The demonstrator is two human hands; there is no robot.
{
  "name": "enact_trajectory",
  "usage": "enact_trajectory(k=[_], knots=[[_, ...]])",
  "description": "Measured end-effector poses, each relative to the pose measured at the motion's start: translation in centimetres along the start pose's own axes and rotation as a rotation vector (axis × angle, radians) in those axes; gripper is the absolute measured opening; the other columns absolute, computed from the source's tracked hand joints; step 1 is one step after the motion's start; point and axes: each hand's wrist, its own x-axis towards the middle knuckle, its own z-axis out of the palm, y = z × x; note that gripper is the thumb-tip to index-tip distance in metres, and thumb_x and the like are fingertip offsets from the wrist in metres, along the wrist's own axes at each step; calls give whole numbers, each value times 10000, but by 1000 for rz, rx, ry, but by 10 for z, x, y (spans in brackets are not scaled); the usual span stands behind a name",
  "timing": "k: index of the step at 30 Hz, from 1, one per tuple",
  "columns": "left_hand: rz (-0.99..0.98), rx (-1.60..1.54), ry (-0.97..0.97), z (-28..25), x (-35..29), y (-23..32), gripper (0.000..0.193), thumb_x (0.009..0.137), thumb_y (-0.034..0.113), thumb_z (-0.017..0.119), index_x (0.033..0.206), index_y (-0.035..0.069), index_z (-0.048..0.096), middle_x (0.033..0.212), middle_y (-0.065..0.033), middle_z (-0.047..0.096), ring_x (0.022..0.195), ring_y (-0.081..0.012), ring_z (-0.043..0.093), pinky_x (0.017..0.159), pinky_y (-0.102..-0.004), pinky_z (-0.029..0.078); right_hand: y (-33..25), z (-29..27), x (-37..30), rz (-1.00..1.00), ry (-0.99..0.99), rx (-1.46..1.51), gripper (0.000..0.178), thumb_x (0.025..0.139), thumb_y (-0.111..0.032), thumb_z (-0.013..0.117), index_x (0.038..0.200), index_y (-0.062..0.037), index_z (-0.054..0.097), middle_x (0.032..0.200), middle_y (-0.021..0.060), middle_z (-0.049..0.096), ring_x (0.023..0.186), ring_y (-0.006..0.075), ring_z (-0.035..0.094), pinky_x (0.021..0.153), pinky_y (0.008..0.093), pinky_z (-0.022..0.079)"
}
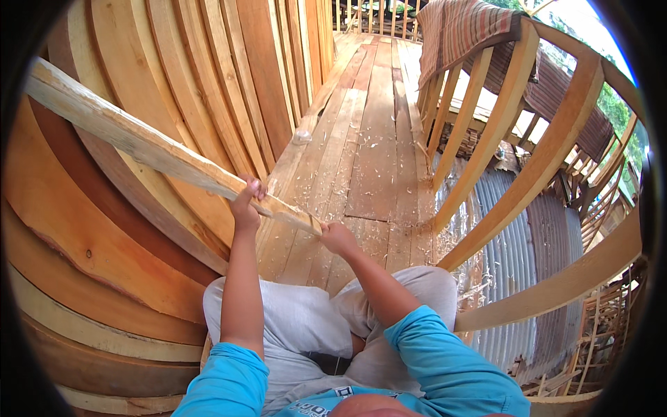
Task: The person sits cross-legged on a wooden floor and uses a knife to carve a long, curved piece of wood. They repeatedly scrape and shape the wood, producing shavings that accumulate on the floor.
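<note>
A long, pale length of timber (149, 149) slants from the far upper left down to the middle of the view. Its upper face looks freshly cut, while the side is greyer and rough. My left hand (246, 203) is closed around it a short way from its lower end. At that lower end my right hand (339, 238) is also closed, fingers wrapped and mostly hidden from above. Whether the right hand also holds a small tool cannot be made out. Both hands are above the floor, in front of my bent knees.
Pale shavings lie scattered over the plank floor (372, 160). Upright boards form a wall (201, 76) on the left. A wooden railing (511, 201) curves along the right, draped with a striped cloth (462, 31). Corrugated metal roofing (511, 236) lies below. A small clear object (301, 136) sits by the wall.
</note>
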Motion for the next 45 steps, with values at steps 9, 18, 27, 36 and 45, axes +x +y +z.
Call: enact_trajectory(k=[9, 18, 27, 36, 45], knots=[[-19, 21, -146, 2, -5, 8, 185, 793, 91, 607, 798, 98, 422, 676, -24, 406, 635, -146, 420, 682, -295, 375, 0, -14, -30, 48, 23, 22, 471, 964, -386, 440, 1012, 9, 691, 1047, 239, 673, 1022, 395, 638, 889, 473, 484], [-24, -30, -242, -2, -8, 5, 183, 805, 84, 577, 802, 97, 394, 666, -29, 379, 639, -139, 387, 690, -301, 358, 2, -56, -35, 32, -49, 214, 514, 921, -408, 498, 946, 65, 699, 997, 291, 668, 974, 421, 648, 857, 480, 490], [-18, -47, -403, 2, -3, 3, 177, 815, 110, 554, 789, 99, 380, 661, -21, 360, 628, -133, 364, 669, -302, 336, 36, -54, -13, 372, -81, 572, 430, 975, -412, 494, 891, -29, 672, 623, 51, 492, 480, 151, 442, 426, 346, 356], [-24, 24, -357, 4, 6, 10, 197, 814, 132, 550, 771, 103, 360, 656, -19, 359, 624, -135, 361, 679, -311, 336, -14, -44, 7, -24, -86, 269, 416, 956, -356, 524, 959, 39, 656, 826, 213, 663, 799, 323, 643, 743, 446, 482], [-39, 6, -322, 12, 9, 4, 223, 799, 153, 581, 761, 114, 365, 644, -15, 369, 612, -133, 365, 675, -311, 337, 16, 1, 33, 155, 107, 39, 553, 998, -376, 317, 855, 32, 662, 883, 275, 664, 885, 439, 644, 810, 522, 488]])
